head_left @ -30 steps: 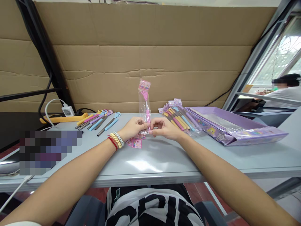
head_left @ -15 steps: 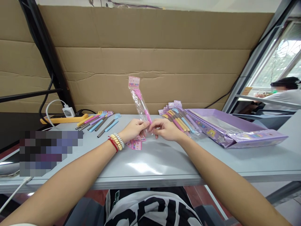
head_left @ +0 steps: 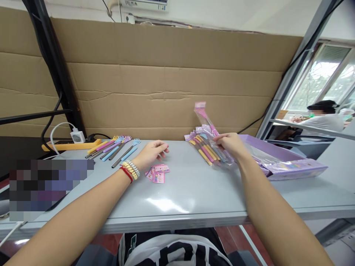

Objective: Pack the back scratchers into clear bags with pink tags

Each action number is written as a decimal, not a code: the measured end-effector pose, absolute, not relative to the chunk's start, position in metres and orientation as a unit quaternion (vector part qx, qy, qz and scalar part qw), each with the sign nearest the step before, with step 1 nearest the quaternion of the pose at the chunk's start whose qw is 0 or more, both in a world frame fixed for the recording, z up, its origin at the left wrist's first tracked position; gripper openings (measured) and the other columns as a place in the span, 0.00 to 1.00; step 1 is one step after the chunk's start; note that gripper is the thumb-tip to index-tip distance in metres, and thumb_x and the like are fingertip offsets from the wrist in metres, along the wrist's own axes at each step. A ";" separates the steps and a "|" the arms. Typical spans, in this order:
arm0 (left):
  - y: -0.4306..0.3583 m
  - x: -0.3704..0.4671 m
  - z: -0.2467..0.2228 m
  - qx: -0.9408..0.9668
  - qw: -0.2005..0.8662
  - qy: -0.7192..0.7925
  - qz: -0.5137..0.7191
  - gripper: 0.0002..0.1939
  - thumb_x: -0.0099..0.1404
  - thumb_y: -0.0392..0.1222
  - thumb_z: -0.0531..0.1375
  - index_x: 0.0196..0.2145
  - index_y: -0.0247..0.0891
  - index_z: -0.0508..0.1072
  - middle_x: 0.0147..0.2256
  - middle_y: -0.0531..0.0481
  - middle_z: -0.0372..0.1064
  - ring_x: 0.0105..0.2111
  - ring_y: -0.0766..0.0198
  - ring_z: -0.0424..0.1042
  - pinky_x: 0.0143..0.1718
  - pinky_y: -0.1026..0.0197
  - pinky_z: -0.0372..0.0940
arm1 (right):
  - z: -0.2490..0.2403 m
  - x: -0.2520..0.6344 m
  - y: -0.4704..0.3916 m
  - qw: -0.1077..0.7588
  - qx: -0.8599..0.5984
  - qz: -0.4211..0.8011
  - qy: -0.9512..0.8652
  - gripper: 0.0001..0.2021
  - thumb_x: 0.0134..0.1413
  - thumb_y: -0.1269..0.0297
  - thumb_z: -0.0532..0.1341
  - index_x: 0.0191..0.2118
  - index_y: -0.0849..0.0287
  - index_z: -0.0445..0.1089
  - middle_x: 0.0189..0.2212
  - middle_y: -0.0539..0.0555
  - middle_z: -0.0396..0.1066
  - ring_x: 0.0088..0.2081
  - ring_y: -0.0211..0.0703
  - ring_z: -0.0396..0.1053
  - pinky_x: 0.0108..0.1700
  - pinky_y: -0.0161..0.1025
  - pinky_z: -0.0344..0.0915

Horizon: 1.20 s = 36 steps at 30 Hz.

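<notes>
My right hand (head_left: 227, 143) pinches the lower end of a pink fork in a clear plastic bag (head_left: 205, 116), holding it tilted above the bagged pile at the right. Under it lie several bagged sticks (head_left: 206, 149) in yellow, pink, grey and blue. My left hand (head_left: 153, 151) has nothing in it, its fingers loosely curled and apart, just above small pink printed cards (head_left: 158, 173). Several loose forks (head_left: 111, 146) with coloured prongs and grey ends lie left of this hand; one blue fork (head_left: 127, 152) rests slightly apart.
A purple printed box (head_left: 296, 168) stands open at the right. A yellow power strip (head_left: 65, 146) with a white charger (head_left: 77, 136) sits at the left back. Cardboard (head_left: 166, 81) lines the back of the grey table (head_left: 188, 195). Another person (head_left: 323, 120) sits beyond at the right.
My right hand has carried the bagged pink fork rightward from the middle to above the bagged pile. My left hand has let go of it and moved slightly left, uncovering the pink cards.
</notes>
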<state>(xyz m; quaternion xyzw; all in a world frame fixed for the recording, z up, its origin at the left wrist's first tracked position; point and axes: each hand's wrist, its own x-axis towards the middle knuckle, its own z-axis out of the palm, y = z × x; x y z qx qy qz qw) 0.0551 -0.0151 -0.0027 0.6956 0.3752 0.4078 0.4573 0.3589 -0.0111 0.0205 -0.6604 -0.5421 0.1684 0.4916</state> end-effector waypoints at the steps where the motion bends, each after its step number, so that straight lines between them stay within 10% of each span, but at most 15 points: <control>1: -0.014 0.055 -0.003 0.701 0.450 0.381 0.401 0.14 0.59 0.50 0.57 0.32 0.34 0.68 0.34 0.48 0.69 0.27 0.69 0.66 0.28 0.65 0.61 | 0.019 0.370 -0.009 0.474 -0.687 0.169 -0.524 0.14 0.33 0.76 0.55 0.29 0.66 0.75 0.13 0.49 0.64 0.17 0.35 0.59 0.22 0.33 0.57; 13: -0.019 0.057 -0.004 0.737 0.403 0.429 0.333 0.13 0.56 0.47 0.58 0.34 0.35 0.70 0.29 0.50 0.67 0.26 0.68 0.64 0.24 0.66 0.60 | 0.001 0.387 0.008 0.219 -0.809 -0.005 -0.546 0.20 0.35 0.78 0.57 0.39 0.61 0.74 0.26 0.57 0.73 0.29 0.44 0.71 0.30 0.34 0.61; 36: -0.008 0.048 -0.009 0.823 0.242 0.429 0.282 0.13 0.58 0.47 0.56 0.35 0.36 0.73 0.31 0.47 0.72 0.30 0.62 0.69 0.31 0.62 0.61 | 0.000 0.381 0.001 0.153 -0.860 -0.056 -0.484 0.21 0.53 0.62 0.55 0.49 0.70 0.71 0.44 0.74 0.70 0.46 0.63 0.70 0.42 0.49 0.66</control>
